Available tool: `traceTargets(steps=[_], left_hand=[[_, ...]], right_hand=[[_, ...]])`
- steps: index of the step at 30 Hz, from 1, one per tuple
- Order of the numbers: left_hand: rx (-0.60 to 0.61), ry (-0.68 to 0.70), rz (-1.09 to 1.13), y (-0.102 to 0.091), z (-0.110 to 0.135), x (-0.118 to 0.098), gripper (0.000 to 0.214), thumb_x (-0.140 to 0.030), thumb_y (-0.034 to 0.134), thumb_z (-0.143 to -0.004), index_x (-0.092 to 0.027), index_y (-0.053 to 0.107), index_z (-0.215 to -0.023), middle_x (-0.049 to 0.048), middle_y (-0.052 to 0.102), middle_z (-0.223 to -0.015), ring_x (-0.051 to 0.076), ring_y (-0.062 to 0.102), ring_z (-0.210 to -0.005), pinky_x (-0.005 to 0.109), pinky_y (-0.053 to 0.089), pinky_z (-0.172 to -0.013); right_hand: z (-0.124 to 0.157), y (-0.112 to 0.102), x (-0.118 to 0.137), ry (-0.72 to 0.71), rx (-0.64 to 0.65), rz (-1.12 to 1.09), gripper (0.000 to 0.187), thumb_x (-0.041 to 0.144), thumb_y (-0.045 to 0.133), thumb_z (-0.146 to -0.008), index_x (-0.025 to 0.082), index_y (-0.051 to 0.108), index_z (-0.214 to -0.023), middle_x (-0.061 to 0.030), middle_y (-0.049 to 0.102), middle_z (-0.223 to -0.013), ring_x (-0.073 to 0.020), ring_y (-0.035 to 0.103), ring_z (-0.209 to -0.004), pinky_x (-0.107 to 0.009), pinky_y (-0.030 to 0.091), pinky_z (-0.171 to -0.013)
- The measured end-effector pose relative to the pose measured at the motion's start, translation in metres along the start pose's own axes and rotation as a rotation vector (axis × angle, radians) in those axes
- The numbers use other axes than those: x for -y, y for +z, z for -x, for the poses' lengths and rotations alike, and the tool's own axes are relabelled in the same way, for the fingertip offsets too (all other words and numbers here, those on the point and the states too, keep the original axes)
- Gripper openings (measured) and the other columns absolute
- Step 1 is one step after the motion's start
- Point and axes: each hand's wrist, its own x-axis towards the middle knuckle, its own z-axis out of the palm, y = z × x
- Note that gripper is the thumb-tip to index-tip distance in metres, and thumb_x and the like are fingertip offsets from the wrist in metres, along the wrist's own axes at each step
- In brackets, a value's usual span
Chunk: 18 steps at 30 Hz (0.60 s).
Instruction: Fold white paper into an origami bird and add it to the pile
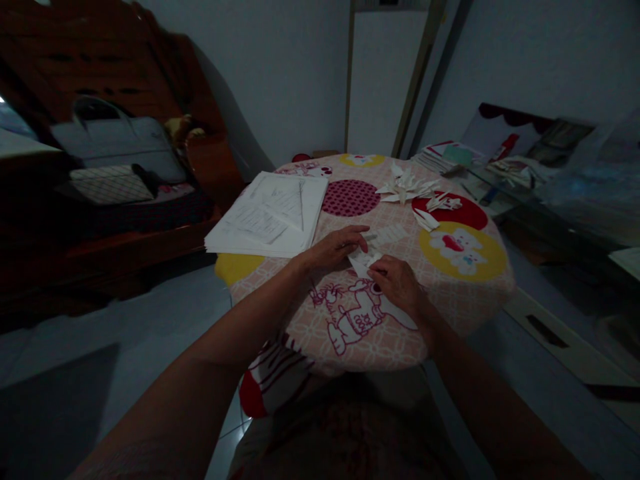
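Note:
Between my two hands, low over the round table's near middle, is a small folded piece of white paper (361, 268) with a pointed lower corner. My left hand (337, 248) holds its upper left side with curved fingers. The right edge is pinched between thumb and fingers of my right hand (399, 280). Just beyond them lies a flat printed paper strip (393, 233). Farther off to the right sit a cluster of pointed folded paper pieces (406, 185), a smaller folded piece (443, 202) and a narrow folded piece (426, 220).
A patterned cloth (390, 343) covers the table. On its left lies a stack of paper sheets (235, 230) with a pen (301, 207) on top. A wooden bench (210, 167) with a pale handbag (125, 143) stands left. At right is a cluttered glass table (540, 220).

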Motion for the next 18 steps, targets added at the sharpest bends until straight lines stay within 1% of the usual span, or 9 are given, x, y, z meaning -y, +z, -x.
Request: traceTargets(steps=[4,7,9,11,13,16,18], left_hand=[[0.082,0.026,-0.07,-0.007,0.002,-0.002,0.026,-0.02,0.043,-0.098,-0.019,0.069,-0.1,0.0127,0.051,-0.147,0.023,0.05,-0.134,0.042,0.041,-0.111],[0.126,0.011,-0.118,-0.014,0.005,-0.005,0.027,-0.02,0.043,-0.097,-0.019,0.069,-0.1,0.0105,0.049,-0.148,0.024,0.05,-0.135,0.044,0.04,-0.112],[0.149,-0.009,-0.13,-0.017,0.007,-0.007,0.024,-0.018,0.046,-0.095,-0.019,0.07,-0.099,0.0093,0.048,-0.15,0.025,0.049,-0.135,0.044,0.042,-0.11],[0.167,-0.021,-0.113,-0.02,0.009,-0.007,0.02,-0.017,0.055,-0.09,-0.019,0.071,-0.101,0.0103,0.046,-0.151,0.025,0.053,-0.131,0.04,0.047,-0.104],[0.19,-0.022,-0.089,-0.021,0.011,-0.004,0.02,-0.018,0.062,-0.085,-0.018,0.071,-0.103,0.0121,0.049,-0.149,0.025,0.056,-0.127,0.037,0.049,-0.1],[0.202,-0.008,-0.065,-0.021,0.011,0.002,0.019,-0.024,0.064,-0.086,-0.018,0.073,-0.101,0.013,0.055,-0.143,0.026,0.053,-0.131,0.037,0.047,-0.102],[0.186,-0.002,-0.044,-0.02,0.011,0.005,0.019,-0.028,0.062,-0.089,-0.017,0.073,-0.1,0.0139,0.052,-0.145,0.026,0.05,-0.134,0.038,0.045,-0.103]], right_hand=[[0.0,0.001,0.002,0.03,-0.031,0.017,0.015,0.016,0.06,-0.087,0.016,0.07,-0.075,-0.0053,0.064,-0.079,-0.0166,0.06,-0.075,-0.028,0.043,-0.072],[-0.001,0.002,0.006,0.089,-0.041,0.054,0.016,0.017,0.06,-0.086,0.015,0.069,-0.073,-0.006,0.065,-0.079,-0.0164,0.06,-0.074,-0.027,0.042,-0.071],[-0.002,0.003,0.009,0.127,-0.03,0.108,0.018,0.019,0.059,-0.087,0.015,0.069,-0.072,-0.0069,0.067,-0.08,-0.0165,0.059,-0.073,-0.028,0.041,-0.07],[-0.003,0.003,0.011,0.149,-0.012,0.175,0.021,0.02,0.057,-0.089,0.015,0.07,-0.074,-0.0081,0.068,-0.081,-0.0169,0.06,-0.073,-0.028,0.04,-0.07],[-0.003,0.004,0.013,0.167,0.003,0.245,0.024,0.021,0.053,-0.092,0.014,0.071,-0.077,-0.0095,0.07,-0.082,-0.0178,0.06,-0.075,-0.029,0.039,-0.071],[-0.004,0.004,0.016,0.19,0.025,0.316,0.024,0.022,0.052,-0.092,0.014,0.073,-0.083,-0.0109,0.071,-0.086,-0.0189,0.061,-0.078,-0.029,0.038,-0.071],[-0.004,0.004,0.017,0.21,0.035,0.332,0.022,0.023,0.054,-0.092,0.014,0.073,-0.086,-0.011,0.072,-0.087,-0.0192,0.062,-0.08,-0.029,0.038,-0.071]])
